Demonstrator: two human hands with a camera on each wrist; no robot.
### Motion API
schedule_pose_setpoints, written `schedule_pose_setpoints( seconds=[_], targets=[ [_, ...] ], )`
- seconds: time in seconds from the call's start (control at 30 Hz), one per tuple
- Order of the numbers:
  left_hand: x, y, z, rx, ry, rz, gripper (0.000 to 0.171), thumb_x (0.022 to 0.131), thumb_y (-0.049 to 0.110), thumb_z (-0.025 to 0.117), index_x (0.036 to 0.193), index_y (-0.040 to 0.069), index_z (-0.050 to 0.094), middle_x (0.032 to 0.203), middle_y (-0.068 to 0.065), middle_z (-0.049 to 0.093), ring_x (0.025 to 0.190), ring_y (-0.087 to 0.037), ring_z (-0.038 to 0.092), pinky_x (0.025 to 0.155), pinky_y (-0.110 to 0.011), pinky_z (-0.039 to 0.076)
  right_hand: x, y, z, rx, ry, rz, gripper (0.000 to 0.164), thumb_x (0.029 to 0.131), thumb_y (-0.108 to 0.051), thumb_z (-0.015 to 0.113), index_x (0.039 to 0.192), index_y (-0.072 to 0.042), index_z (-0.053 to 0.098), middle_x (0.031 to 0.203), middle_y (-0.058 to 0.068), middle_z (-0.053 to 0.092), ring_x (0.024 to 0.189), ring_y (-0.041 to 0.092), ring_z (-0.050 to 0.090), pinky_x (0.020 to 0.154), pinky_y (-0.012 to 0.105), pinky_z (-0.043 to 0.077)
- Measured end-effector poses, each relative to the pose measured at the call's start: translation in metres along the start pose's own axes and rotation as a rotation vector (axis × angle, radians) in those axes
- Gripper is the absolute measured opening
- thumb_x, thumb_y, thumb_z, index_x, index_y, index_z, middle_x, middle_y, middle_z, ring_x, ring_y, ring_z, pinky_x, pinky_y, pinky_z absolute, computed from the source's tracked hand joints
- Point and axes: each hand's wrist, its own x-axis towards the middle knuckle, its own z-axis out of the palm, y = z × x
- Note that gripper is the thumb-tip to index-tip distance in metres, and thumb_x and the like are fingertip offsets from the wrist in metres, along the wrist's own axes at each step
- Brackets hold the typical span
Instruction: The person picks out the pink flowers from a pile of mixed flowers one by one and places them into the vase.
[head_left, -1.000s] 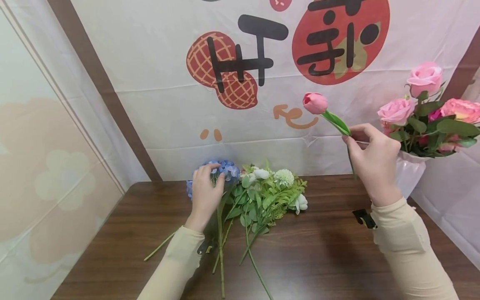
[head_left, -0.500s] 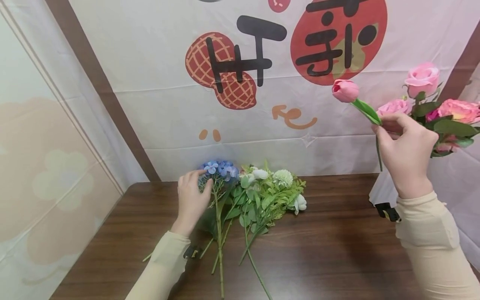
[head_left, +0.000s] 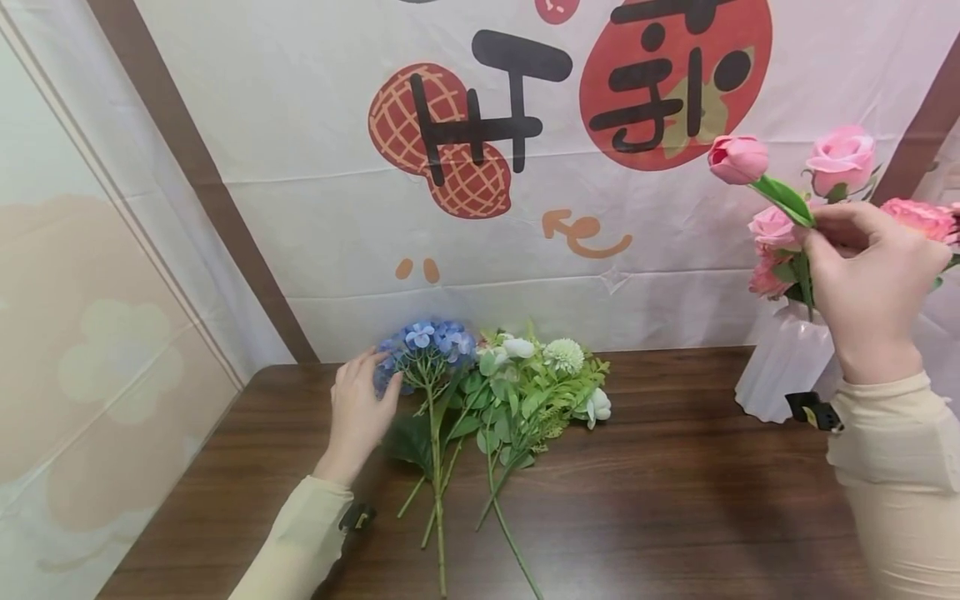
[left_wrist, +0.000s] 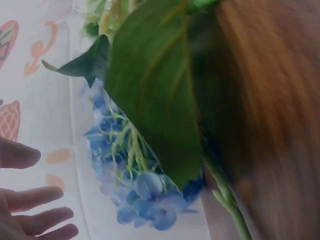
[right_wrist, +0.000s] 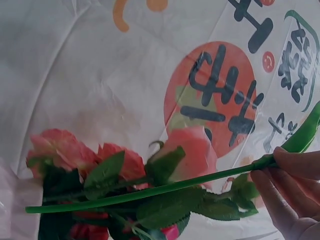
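Between thumb and fingertips my right hand [head_left: 877, 283] pinches a pink tulip [head_left: 738, 160] by its green stem. The right wrist view shows the bare lower stem [right_wrist: 135, 195] slanting across the front of the roses, its end near the vase's mouth. Pink roses [head_left: 843, 160] stand in a white ribbed vase [head_left: 783, 362], partly hidden behind that hand. My left hand [head_left: 360, 412] is beside a blue hydrangea [head_left: 423, 346] on the table, its fingers loosely spread. In the left wrist view those fingers [left_wrist: 37, 197] are apart from the blue petals [left_wrist: 150, 200].
White flowers and green sprays [head_left: 540, 375] lie right of the hydrangea, with long stems [head_left: 510, 537] pointing to the near edge of the brown wooden table [head_left: 645, 517]. A printed white cloth [head_left: 330, 233] hangs behind the table.
My right hand has carried the tulip rightward and slightly up, from left of the vase to in front of the roses. My left hand has drawn back left and down from the hydrangea.
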Motion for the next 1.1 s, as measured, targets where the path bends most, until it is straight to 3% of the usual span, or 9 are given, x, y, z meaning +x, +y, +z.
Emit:
schedule_pose_setpoints(
  seconds=[0.07, 0.2, 0.33, 0.6, 0.83, 0.97, 1.1],
  targets=[
    [-0.002, -0.004, -0.002, 0.006, -0.001, 0.001, 0.039, 0.088, 0.018, 0.064, 0.121, -0.002, 0.058, 0.138, -0.022, 0.048, 0.124, -0.042, 0.040, 0.098, -0.057, 0.030, 0.003, 0.000, -0.002, 0.001, 0.015, -0.005, 0.022, 0.085, -0.017, 0.063, 0.098, -0.004, 0.074, 0.085, -0.017, 0.071, 0.065, -0.028, 0.046, 0.066, 0.000, 0.038],
    [-0.005, -0.012, -0.006, 0.018, 0.015, 0.008, 0.039, 0.086, 0.016, 0.065, 0.121, -0.001, 0.059, 0.138, -0.022, 0.048, 0.122, -0.042, 0.041, 0.095, -0.058, 0.031, 0.008, -0.001, -0.004, -0.043, 0.028, 0.008, 0.023, 0.086, -0.022, 0.064, 0.099, -0.007, 0.075, 0.094, 0.000, 0.074, 0.066, -0.025, 0.045, 0.068, 0.000, 0.039],
    [-0.008, -0.018, -0.012, 0.031, 0.030, 0.009, 0.037, 0.086, 0.016, 0.065, 0.118, -0.002, 0.060, 0.137, -0.022, 0.050, 0.120, -0.043, 0.042, 0.093, -0.058, 0.031, 0.011, 0.000, -0.006, -0.044, 0.015, 0.059, 0.025, 0.087, -0.028, 0.064, 0.102, -0.011, 0.075, 0.094, -0.011, 0.071, 0.071, -0.021, 0.048, 0.076, 0.002, 0.043],
    [-0.012, -0.027, -0.024, 0.061, 0.034, -0.018, 0.036, 0.088, 0.016, 0.063, 0.119, -0.003, 0.059, 0.136, -0.023, 0.050, 0.120, -0.044, 0.041, 0.092, -0.058, 0.031, 0.011, 0.012, -0.004, -0.073, 0.010, 0.105, 0.030, 0.089, -0.034, 0.063, 0.109, -0.014, 0.072, 0.105, 0.000, 0.071, 0.076, -0.020, 0.049, 0.084, 0.007, 0.046],
    [-0.015, -0.035, -0.031, 0.081, 0.048, -0.034, 0.037, 0.088, 0.014, 0.063, 0.119, -0.004, 0.059, 0.135, -0.024, 0.051, 0.119, -0.045, 0.041, 0.091, -0.058, 0.031, 0.008, 0.033, -0.002, -0.054, 0.025, 0.086, 0.028, 0.089, -0.031, 0.063, 0.108, -0.012, 0.072, 0.096, -0.014, 0.066, 0.078, -0.021, 0.051, 0.084, 0.008, 0.046],
    [-0.015, -0.038, -0.034, 0.079, 0.055, -0.043, 0.037, 0.087, 0.014, 0.063, 0.119, -0.005, 0.059, 0.135, -0.025, 0.050, 0.120, -0.046, 0.040, 0.092, -0.059, 0.030, 0.008, 0.040, -0.003, -0.076, 0.011, 0.126, 0.028, 0.090, -0.031, 0.061, 0.112, -0.015, 0.070, 0.104, -0.009, 0.068, 0.082, -0.019, 0.051, 0.087, 0.010, 0.046],
    [-0.015, -0.041, -0.037, 0.082, 0.057, -0.048, 0.037, 0.088, 0.014, 0.062, 0.119, -0.005, 0.058, 0.135, -0.025, 0.050, 0.120, -0.046, 0.039, 0.092, -0.059, 0.030, 0.011, 0.043, -0.003, -0.058, 0.014, 0.139, 0.025, 0.091, -0.028, 0.061, 0.112, -0.017, 0.069, 0.095, -0.021, 0.061, 0.081, -0.019, 0.050, 0.087, 0.009, 0.046]
  ],
)
